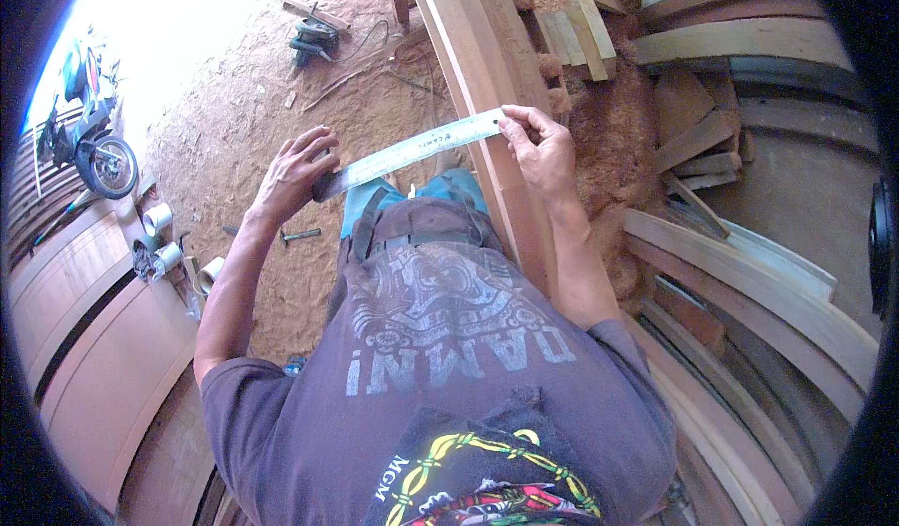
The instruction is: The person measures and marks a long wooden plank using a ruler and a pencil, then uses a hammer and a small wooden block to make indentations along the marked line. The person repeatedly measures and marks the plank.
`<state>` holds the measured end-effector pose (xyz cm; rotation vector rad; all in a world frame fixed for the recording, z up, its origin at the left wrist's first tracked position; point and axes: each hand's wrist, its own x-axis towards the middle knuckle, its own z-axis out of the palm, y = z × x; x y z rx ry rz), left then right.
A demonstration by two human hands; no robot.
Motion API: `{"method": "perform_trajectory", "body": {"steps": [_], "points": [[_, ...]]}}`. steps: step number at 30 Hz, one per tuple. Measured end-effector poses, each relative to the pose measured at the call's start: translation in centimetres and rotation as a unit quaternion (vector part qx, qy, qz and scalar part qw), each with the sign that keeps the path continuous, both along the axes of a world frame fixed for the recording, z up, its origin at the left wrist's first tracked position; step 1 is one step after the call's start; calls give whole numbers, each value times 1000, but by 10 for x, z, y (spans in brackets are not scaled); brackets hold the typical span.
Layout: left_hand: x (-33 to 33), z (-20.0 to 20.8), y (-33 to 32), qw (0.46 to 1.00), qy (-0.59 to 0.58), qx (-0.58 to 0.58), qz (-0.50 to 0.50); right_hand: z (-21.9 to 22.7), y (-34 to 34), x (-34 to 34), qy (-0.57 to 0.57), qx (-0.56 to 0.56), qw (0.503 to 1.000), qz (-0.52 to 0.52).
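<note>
A try square with a pale metal blade (412, 156) is held across in front of my body. My left hand (298, 172) is closed around its dark stock. At the other end, the fingers of my right hand (543, 150) pinch the blade tip beside a small hole. Beneath the tip and my right hand runs a long reddish wooden beam (492, 105), stretching from near my body away to the far side. Whether the blade touches the beam, I cannot tell.
A green power tool with a cord (312, 41) lies on the dusty ground, and a hammer (302, 235) lies nearer. Wood offcuts (698, 124) and stacked boards (749, 287) crowd the right. Large panels (112, 367) and a motorbike (105, 163) are on the left.
</note>
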<state>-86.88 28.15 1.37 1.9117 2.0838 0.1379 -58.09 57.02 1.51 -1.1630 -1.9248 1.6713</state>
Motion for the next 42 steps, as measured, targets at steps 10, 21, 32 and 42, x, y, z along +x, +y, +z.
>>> {"method": "perform_trajectory", "body": {"steps": [10,21,32,42], "points": [[0,1,-4,1000,-6,-12,5,4,2,-1,2,-13,1000,23],[-1,-15,-13,998,-53,23,6,1,2,2,12,12,999,37],[55,97,54,747,-611,-114,236,82,14,-16,4,462,879,117],[36,44,67,678,-579,167,421,12,47,-31,76,-83,992,60]]}}
